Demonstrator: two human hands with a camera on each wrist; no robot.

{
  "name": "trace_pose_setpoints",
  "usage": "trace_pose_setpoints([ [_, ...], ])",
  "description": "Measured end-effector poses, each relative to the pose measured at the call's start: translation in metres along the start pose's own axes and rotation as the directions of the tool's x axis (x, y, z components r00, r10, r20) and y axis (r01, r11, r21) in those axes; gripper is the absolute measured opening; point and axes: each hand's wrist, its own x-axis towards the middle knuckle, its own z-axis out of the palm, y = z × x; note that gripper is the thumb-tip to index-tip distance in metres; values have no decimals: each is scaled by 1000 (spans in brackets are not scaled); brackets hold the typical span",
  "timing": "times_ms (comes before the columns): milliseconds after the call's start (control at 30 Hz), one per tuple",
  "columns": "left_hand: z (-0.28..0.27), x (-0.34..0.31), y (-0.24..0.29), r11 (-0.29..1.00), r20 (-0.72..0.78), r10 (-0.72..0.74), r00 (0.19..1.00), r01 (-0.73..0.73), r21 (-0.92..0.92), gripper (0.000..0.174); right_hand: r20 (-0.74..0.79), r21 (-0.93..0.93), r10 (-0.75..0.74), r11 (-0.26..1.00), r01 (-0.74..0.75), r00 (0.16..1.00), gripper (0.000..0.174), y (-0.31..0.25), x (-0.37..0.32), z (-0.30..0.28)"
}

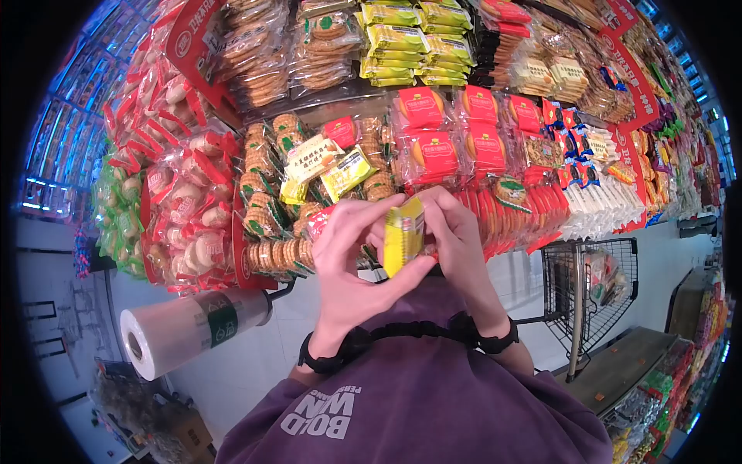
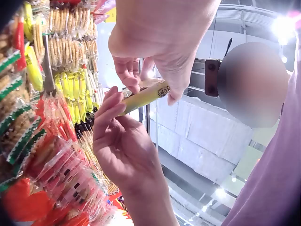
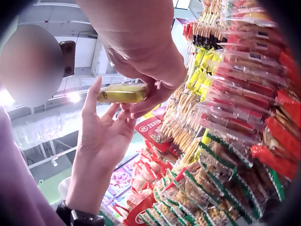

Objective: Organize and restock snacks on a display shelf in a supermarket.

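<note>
A small yellow snack packet (image 1: 405, 237) is held up in front of the chest between both hands. My left hand (image 1: 348, 259) grips it with the thumb along its lower end and the fingers behind. Pinching the other end are the fingers of my right hand (image 1: 461, 243). In the left wrist view the packet (image 2: 143, 99) spans the gap between the hands, with dark print near one end. From the right wrist the packet (image 3: 123, 93) shows a clear upper face and a yellow side. Beyond the hands, two loose packets (image 1: 348, 174) lie on bagged round biscuits (image 1: 263, 185).
Red-labelled packs (image 1: 421, 155) fill the middle of the display, with yellow packs (image 1: 394, 39) behind. A plastic bag roll (image 1: 197, 329) juts out at the left. To the right stands a wire shopping cart (image 1: 618, 309), near a low wooden shelf (image 1: 630, 363).
</note>
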Motion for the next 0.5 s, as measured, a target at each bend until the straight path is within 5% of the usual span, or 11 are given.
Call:
trace_pose_setpoints([
  [100, 6, 4, 13, 986, 53, 27, 998, -35, 160, 67, 99, 84, 66, 994, -75, 993, 24, 5, 0, -1],
  [300, 16, 8, 18, 976, 86, 69, 994, -85, 200, 66, 261, 306, 28, 946, -110, 965, 23, 8, -8, -2],
  [400, 12, 4, 11, 984, 95, 62, 994, -77, 163, 63, 230, 387, 4, 917, -95, 973, 22, 10, -8, 1],
  [500, 9, 0, 8, 998, 52, -7, 999, 3, 70, 61, -4, 221, 104, 970, -100, 995, 21, 16, -1, -6],
])
